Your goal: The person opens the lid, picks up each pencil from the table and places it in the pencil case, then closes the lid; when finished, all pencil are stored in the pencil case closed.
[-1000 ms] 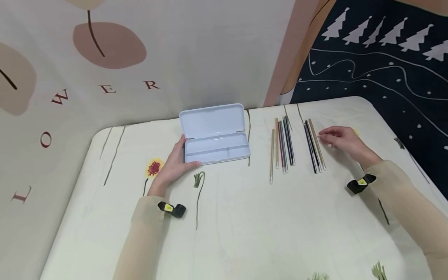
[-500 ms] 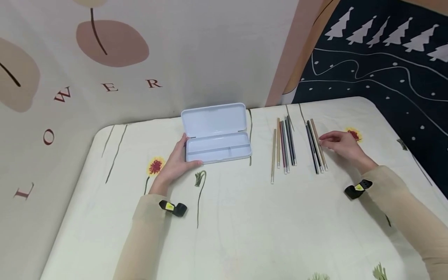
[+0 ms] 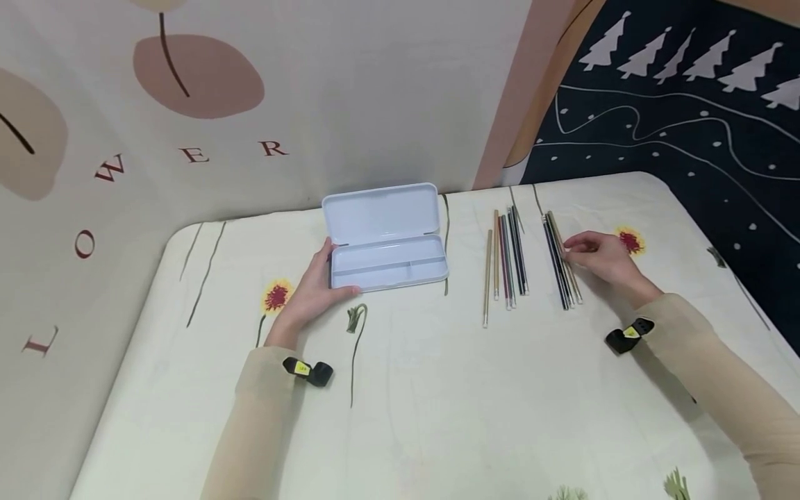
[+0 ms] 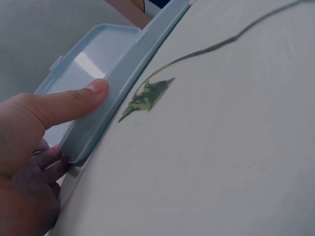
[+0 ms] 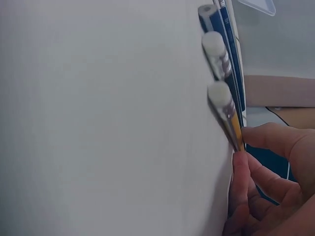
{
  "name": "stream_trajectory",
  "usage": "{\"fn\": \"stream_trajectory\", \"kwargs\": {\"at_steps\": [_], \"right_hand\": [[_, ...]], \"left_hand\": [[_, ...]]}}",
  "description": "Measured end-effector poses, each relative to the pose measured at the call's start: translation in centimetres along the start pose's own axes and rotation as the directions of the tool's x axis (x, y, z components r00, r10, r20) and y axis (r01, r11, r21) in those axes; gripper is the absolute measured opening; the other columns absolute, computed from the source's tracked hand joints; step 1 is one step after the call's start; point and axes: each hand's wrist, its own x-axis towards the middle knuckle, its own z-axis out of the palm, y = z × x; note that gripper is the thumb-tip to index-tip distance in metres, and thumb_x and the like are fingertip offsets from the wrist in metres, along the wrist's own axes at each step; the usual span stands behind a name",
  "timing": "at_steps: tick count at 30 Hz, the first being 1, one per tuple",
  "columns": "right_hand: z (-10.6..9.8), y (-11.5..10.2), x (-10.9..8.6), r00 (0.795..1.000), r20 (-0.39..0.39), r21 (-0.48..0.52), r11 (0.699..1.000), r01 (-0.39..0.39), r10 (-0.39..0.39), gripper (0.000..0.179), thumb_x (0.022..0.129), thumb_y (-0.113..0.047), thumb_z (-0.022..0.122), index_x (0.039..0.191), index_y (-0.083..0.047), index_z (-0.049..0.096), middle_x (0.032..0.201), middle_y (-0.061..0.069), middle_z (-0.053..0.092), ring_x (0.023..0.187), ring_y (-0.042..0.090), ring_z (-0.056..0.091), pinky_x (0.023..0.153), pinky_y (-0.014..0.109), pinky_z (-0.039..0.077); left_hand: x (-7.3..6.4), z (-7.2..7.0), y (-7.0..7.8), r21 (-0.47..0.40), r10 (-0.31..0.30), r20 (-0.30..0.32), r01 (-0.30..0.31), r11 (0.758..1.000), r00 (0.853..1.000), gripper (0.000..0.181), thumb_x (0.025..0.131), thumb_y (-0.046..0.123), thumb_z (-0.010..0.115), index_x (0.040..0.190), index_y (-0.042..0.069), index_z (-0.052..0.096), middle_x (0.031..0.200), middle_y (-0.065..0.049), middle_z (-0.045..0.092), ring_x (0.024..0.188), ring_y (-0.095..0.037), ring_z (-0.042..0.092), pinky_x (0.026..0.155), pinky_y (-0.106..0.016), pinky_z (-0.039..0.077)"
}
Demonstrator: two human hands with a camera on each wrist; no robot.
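My left hand (image 3: 309,295) grips the left end of a pale blue pencil case (image 3: 387,269), thumb along its front wall and fingers behind. Its lid (image 3: 381,214) is raised and the divided tray holds nothing. In the left wrist view the thumb lies on the case wall (image 4: 88,123). To the right, a group of pencils (image 3: 558,267), dark and light, lies on the cloth. My right hand (image 3: 603,257) touches this group's right side with its fingertips. In the right wrist view the thumb and fingers meet the yellow pencil (image 5: 236,129); how firmly is unclear.
Another group of pencils (image 3: 509,257) lies between the case and the right-hand group, with one tan pencil (image 3: 487,278) slightly apart. A white flower-printed cloth (image 3: 425,396) covers the table. Fabric-covered walls (image 3: 375,90) stand directly behind.
My right hand has shifted slightly left against the right-hand pencils. Their upper ends have moved left and lie closer together. My left hand stays on the case.
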Motion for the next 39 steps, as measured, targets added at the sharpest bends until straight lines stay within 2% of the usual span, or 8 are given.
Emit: {"fn": "stream_trajectory", "kwargs": {"at_steps": [10, 15, 25, 31, 34, 39], "right_hand": [[0.4, -0.5, 0.4, 1.000, 0.005, 0.026, 0.999, 0.025, -0.025, 0.032, 0.091, -0.011, 0.063, 0.119, 0.005, 0.060, 0.105, 0.018, 0.060, 0.088, 0.023, 0.050, 0.068, 0.023, 0.040], [0.6, -0.7, 0.4, 0.998, -0.007, 0.062, 0.997, 0.056, -0.056, 0.031, 0.093, -0.011, 0.060, 0.120, 0.005, 0.061, 0.111, 0.020, 0.059, 0.089, 0.020, 0.050, 0.066, 0.019, 0.042], [0.9, -1.6, 0.2, 0.993, -0.013, 0.137, 0.983, 0.120, -0.120, 0.032, 0.095, -0.014, 0.060, 0.120, 0.006, 0.063, 0.108, 0.011, 0.064, 0.085, 0.005, 0.053, 0.068, 0.016, 0.045], [1.4, -2.6, 0.3, 0.989, -0.009, 0.143, 0.978, 0.150, -0.150, 0.030, 0.094, -0.011, 0.061, 0.118, 0.008, 0.063, 0.106, 0.015, 0.064, 0.083, 0.005, 0.052, 0.065, 0.016, 0.044], [1.7, -2.9, 0.3, 0.987, -0.007, 0.156, 0.974, 0.161, -0.162, 0.030, 0.094, -0.010, 0.061, 0.118, 0.008, 0.064, 0.103, 0.012, 0.064, 0.081, 0.006, 0.052, 0.062, 0.018, 0.044], [2.4, -3.2, 0.7, 0.980, 0.015, 0.192, 0.963, 0.191, -0.198, 0.030, 0.094, -0.009, 0.061, 0.118, 0.008, 0.064, 0.106, 0.012, 0.064, 0.083, 0.005, 0.054, 0.066, 0.016, 0.045]], "left_hand": [[0.0, -0.1, 0.2, 0.006, -0.010, 0.003, 0.010, 1.000, 1.000, 0.113, 0.080, 0.025, 0.081, 0.155, 0.007, -0.001, 0.159, -0.014, 0.013, 0.145, -0.024, 0.006, 0.116, -0.045, 0.008], [0.1, -0.1, 0.3, 0.006, -0.012, 0.004, 0.012, 1.000, 1.000, 0.112, 0.080, 0.026, 0.081, 0.155, 0.008, -0.001, 0.159, -0.012, 0.013, 0.145, -0.023, 0.006, 0.116, -0.044, 0.008], [-0.1, -0.2, 0.2, 0.009, -0.009, 0.002, 0.009, 1.000, 1.000, 0.112, 0.080, 0.024, 0.081, 0.155, 0.006, 0.000, 0.159, -0.013, 0.012, 0.145, -0.025, 0.006, 0.116, -0.045, 0.008], [-0.1, -0.1, 0.2, 0.007, -0.011, 0.001, 0.011, 1.000, 1.000, 0.112, 0.080, 0.023, 0.081, 0.155, 0.006, 0.000, 0.160, -0.013, 0.012, 0.145, -0.025, 0.005, 0.116, -0.045, 0.007], [-0.1, -0.1, 0.3, 0.007, -0.014, 0.005, 0.014, 1.000, 1.000, 0.112, 0.080, 0.023, 0.081, 0.155, 0.007, -0.001, 0.160, -0.013, 0.011, 0.145, -0.025, 0.005, 0.116, -0.044, 0.007], [-0.1, 0.0, 0.2, 0.006, -0.007, 0.005, 0.007, 1.000, 1.000, 0.114, 0.079, 0.025, 0.082, 0.155, 0.007, -0.001, 0.160, -0.013, 0.010, 0.145, -0.025, 0.005, 0.116, -0.044, 0.007]]}}
